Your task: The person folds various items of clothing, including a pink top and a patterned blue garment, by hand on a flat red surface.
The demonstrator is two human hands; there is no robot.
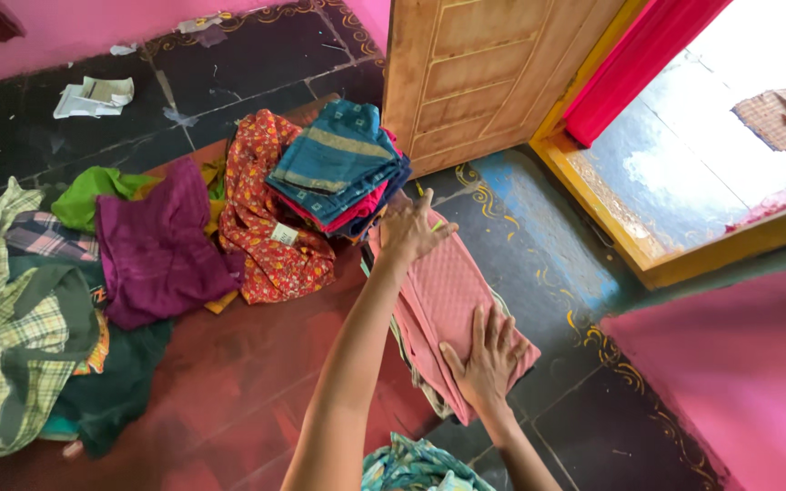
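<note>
Pink folded cloth [443, 305] lies on the floor [548, 264] directly under both hands, on top of a small stack of other folded pieces whose edges show at its near left side. Its long axis runs from the near end, close to the person, away toward the wooden door [475, 73], slanting slightly to the left. The right hand [487, 355] rests flat on the near end, fingers spread and pointing away, palm pressing down without gripping. The left hand [411, 229] is at the far end, fingers open and splayed, touching the cloth's far edge; nothing is closed in it. So each hand covers one end, the right nearer the body. Just beyond the left hand sits a stack of blue and teal folded cloths [338, 159], with a red patterned garment [270, 227] beside it and a purple cloth [156, 245] further left on the floor.
</note>
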